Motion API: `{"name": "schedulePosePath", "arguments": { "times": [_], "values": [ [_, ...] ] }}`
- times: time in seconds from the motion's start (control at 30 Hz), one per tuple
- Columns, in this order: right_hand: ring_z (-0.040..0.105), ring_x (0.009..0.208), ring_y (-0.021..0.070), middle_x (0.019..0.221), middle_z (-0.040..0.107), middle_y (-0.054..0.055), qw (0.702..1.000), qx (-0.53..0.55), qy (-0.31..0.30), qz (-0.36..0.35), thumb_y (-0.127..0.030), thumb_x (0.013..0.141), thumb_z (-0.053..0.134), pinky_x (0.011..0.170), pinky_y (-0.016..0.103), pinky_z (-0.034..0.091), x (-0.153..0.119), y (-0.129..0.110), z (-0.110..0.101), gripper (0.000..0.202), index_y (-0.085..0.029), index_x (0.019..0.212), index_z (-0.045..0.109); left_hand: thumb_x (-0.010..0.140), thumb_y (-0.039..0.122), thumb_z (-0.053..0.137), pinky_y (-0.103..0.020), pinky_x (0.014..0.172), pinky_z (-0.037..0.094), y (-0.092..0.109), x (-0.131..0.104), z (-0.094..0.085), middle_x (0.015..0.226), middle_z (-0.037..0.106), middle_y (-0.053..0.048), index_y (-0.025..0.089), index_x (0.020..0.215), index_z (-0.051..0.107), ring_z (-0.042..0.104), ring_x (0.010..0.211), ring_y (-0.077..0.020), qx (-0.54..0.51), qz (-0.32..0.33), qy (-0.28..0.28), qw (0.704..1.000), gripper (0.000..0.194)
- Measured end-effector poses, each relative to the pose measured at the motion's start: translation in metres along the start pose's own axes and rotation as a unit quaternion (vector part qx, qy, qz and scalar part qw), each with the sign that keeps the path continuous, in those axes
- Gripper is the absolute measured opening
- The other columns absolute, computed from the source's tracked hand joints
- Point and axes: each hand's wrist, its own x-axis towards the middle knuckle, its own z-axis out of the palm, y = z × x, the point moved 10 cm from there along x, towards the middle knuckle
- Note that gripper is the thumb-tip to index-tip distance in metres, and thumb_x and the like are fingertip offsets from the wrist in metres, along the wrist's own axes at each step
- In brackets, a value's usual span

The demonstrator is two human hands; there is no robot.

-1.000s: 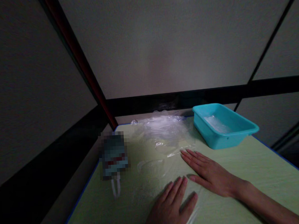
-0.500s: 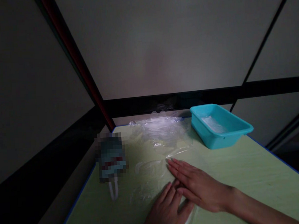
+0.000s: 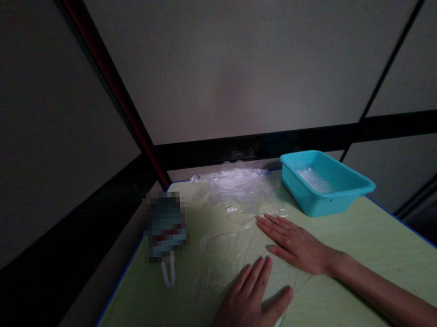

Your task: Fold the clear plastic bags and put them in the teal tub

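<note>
Thin clear plastic film (image 3: 223, 246) lies spread over the pale green table (image 3: 384, 252), with a crumpled, shiny bunch of plastic (image 3: 237, 182) at the table's back edge. My left hand (image 3: 247, 298) rests flat on the film near the front, fingers stretched and thumb apart. Farther up and to the right, my right hand (image 3: 296, 242) lies palm down on the film, its fingers extended. Neither hand grips anything. The two hands are apart.
A turquoise plastic basin (image 3: 330, 201) stands at the back right with clear plastic inside. At the left edge lies a blurred dark-teal item (image 3: 166, 227) with a white loop (image 3: 168, 273). A panelled wall (image 3: 246, 74) rises behind the table.
My right hand has slid forward, away from my left hand, which it touched before. My left hand's fingers and thumb have spread. The film between the hands looks flatter.
</note>
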Motion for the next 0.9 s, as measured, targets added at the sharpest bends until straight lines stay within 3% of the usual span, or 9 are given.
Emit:
{"name": "schedulePosePath", "arguments": {
  "times": [0.3,0.43,0.53,0.6,0.67,0.77,0.9],
  "values": [
    [0.016,0.131,0.0214,0.144,0.018,0.005,1.0,-0.019,-0.004,-0.008,-0.043,0.092,0.027,0.106,0.042,0.02,0.0,-0.003,0.0,0.055,-0.018,0.14,0.015,0.09,0.031,0.04,-0.033,0.086,0.045,0.007,-0.003,-0.008,0.121,0.055,-0.011,0.028,0.129,0.035,0.051,0.112,-0.0237,0.079,0.018,0.052,0.995,0.039],
    [0.017,0.131,0.0218,0.143,0.02,0.007,1.0,-0.017,0.005,-0.01,-0.043,0.092,0.028,0.106,0.042,0.021,0.0,-0.004,-0.001,0.055,-0.017,0.139,0.016,0.091,0.027,0.041,-0.031,0.089,0.043,0.012,-0.017,-0.004,0.125,0.052,-0.007,0.028,0.129,0.035,0.048,0.115,-0.0215,0.099,0.021,0.064,0.993,0.039],
    [0.017,0.131,0.0219,0.143,0.022,0.007,1.0,-0.008,0.016,-0.014,-0.043,0.092,0.029,0.106,0.042,0.021,0.0,-0.005,-0.003,0.055,-0.017,0.139,0.018,0.091,0.024,0.04,-0.032,0.092,0.04,0.01,-0.015,-0.012,0.128,0.049,-0.008,0.023,0.131,0.033,0.043,0.119,-0.0214,0.077,0.026,0.045,0.996,0.041],
    [0.018,0.131,0.0222,0.142,0.022,0.007,1.0,-0.001,0.018,-0.012,-0.044,0.092,0.029,0.106,0.042,0.021,0.0,-0.005,-0.004,0.055,-0.018,0.139,0.019,0.09,0.033,0.041,-0.036,0.096,0.037,-0.004,-0.004,-0.018,0.135,0.04,-0.013,0.017,0.133,0.029,0.035,0.124,-0.0244,0.021,-0.006,-0.006,1.0,0.048],
    [0.019,0.131,0.0226,0.142,0.022,0.007,1.0,0.0,0.01,-0.009,-0.045,0.092,0.028,0.106,0.043,0.021,0.0,-0.005,-0.004,0.055,-0.019,0.139,0.018,0.082,0.052,0.044,-0.042,0.099,0.033,-0.024,0.011,-0.024,0.141,0.023,-0.019,0.008,0.136,0.022,0.021,0.129,-0.0295,-0.039,-0.051,-0.048,0.997,0.072],
    [0.017,0.131,0.0225,0.143,0.022,0.007,1.0,0.0,0.008,-0.014,-0.044,0.092,0.028,0.106,0.043,0.021,-0.002,-0.006,-0.004,0.055,-0.019,0.139,0.017,0.088,0.043,0.037,-0.043,0.104,0.025,-0.062,0.029,-0.029,0.144,0.017,-0.017,0.008,0.136,0.022,0.011,0.132,-0.0245,-0.066,-0.14,-0.06,0.986,0.061],
    [0.016,0.131,0.0223,0.143,0.02,0.005,1.0,0.006,0.007,-0.021,-0.042,0.092,0.029,0.106,0.043,0.02,-0.005,-0.009,-0.003,0.053,-0.021,0.139,0.015,0.089,0.041,0.036,-0.042,0.105,0.023,-0.091,0.031,-0.013,0.142,0.02,-0.02,0.002,0.133,0.027,0.013,0.131,-0.0244,-0.055,-0.196,-0.075,0.976,0.059]
  ]
}}
